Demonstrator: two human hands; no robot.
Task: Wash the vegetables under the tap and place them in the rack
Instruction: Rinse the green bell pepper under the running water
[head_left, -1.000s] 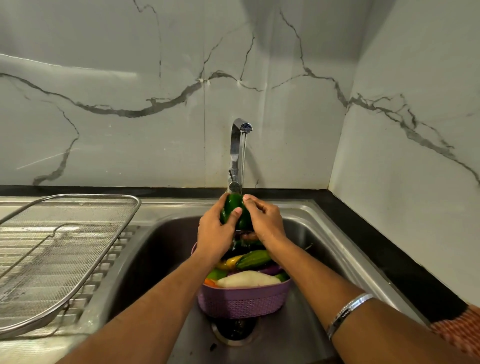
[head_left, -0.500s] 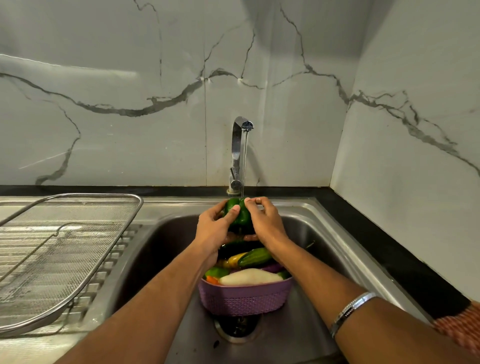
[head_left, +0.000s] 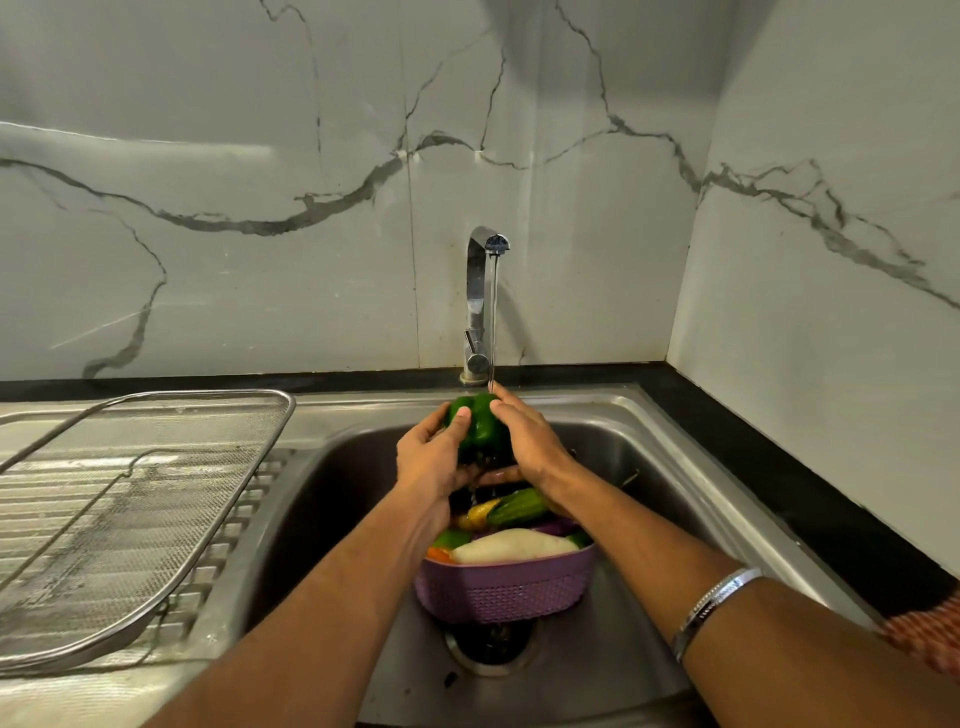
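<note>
A green bell pepper (head_left: 479, 422) sits under the running tap (head_left: 483, 301), over the steel sink (head_left: 644, 457). My left hand (head_left: 434, 460) grips it from the left with the thumb on top. From the right, my right hand (head_left: 524, 441) holds it, and the water stream lands at my fingertips. Below my hands a purple basket (head_left: 506, 590) stands in the sink, holding a white radish (head_left: 514, 545), a green cucumber (head_left: 517, 508), a yellow vegetable (head_left: 480, 512) and others. The wire mesh rack (head_left: 124, 509) lies empty on the drainboard at left.
The sink drain (head_left: 491, 642) lies just in front of the basket. A black counter strip (head_left: 810, 499) runs along the right of the sink. Marble walls close the back and the right side.
Both hands have turned the pepper under the stream and raised it slightly; my left thumb now lies on top of it. The basket and rack have not moved.
</note>
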